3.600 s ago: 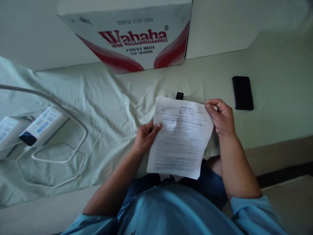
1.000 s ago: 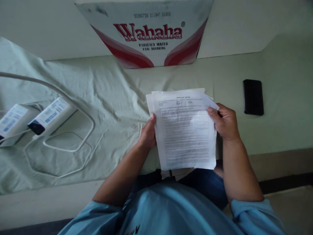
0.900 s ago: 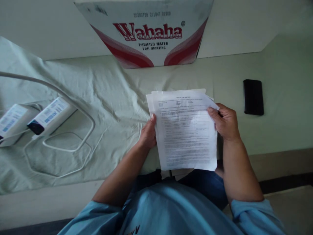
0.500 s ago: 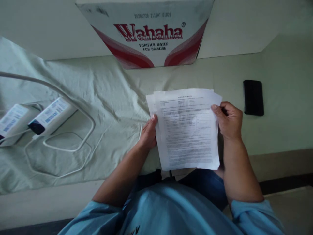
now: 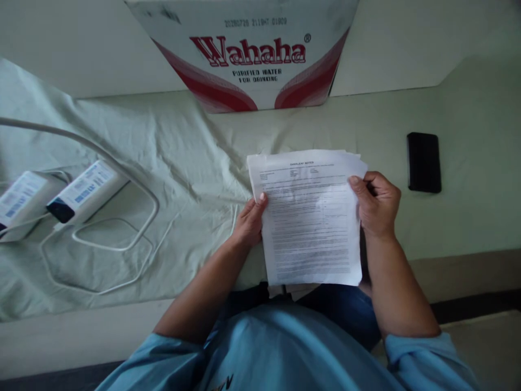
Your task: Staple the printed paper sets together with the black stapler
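1 stack of printed sheets (image 5: 311, 222), frame ctr: left hand (image 5: 249, 222) & right hand (image 5: 376, 203) grip opp. edges. 1 phone (image 5: 424, 162) right; 1 Wahaha box (image 5: 248, 51) top, contents unseen.

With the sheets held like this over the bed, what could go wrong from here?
1. The stack of papers is fanned at its top right edge, pinched only by the left hand and right hand; a back sheet may slip out.
2. The phone lies beside the right hand, so a sideways sweep might knock it.
3. The white cable loops loosely on the sheet; dropped pages might land among it.
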Action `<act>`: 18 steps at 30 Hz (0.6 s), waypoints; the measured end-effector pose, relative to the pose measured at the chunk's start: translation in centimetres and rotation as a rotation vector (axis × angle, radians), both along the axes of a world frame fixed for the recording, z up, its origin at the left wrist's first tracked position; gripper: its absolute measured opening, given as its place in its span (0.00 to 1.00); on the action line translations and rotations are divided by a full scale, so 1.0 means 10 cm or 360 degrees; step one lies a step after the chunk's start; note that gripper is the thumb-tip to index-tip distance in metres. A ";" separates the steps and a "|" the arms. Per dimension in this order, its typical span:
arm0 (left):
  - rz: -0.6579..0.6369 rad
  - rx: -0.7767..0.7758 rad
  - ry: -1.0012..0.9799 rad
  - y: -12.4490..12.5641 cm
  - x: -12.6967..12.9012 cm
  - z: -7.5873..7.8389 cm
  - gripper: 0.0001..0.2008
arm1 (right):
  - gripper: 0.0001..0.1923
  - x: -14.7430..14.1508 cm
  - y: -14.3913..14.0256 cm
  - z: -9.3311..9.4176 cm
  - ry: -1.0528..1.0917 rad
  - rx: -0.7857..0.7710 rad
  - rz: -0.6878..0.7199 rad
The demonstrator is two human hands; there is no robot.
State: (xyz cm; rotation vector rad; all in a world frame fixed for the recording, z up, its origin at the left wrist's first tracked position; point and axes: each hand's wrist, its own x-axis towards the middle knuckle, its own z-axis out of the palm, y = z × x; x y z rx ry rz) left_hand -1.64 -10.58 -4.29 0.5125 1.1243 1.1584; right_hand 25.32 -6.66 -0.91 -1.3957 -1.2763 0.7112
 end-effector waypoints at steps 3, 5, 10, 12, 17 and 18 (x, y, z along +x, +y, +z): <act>0.0002 -0.0011 -0.0007 0.01 0.01 0.04 0.33 | 0.18 -0.02 -0.01 0.00 0.0002 -0.0016 0.0012; 0.0003 -0.0023 -0.0009 0.02 0.02 0.03 0.33 | 0.17 -0.02 0.00 -0.01 0.0003 -0.0007 0.0022; 0.0260 -0.0031 -0.0017 0.03 -0.03 -0.07 0.29 | 0.26 0.05 0.04 -0.04 0.0012 -0.0085 0.0114; 0.0470 -0.0024 -0.0046 0.06 -0.08 -0.09 0.27 | 0.35 0.13 0.04 -0.01 0.0177 -0.0321 0.0294; 0.0839 0.0064 -0.0234 0.21 -0.19 0.04 0.23 | 0.42 0.25 -0.06 0.11 0.0725 -0.0730 0.0755; 0.0878 0.0095 -0.0261 0.25 -0.18 0.09 0.22 | 0.45 0.23 -0.08 0.12 0.0805 -0.0722 0.0806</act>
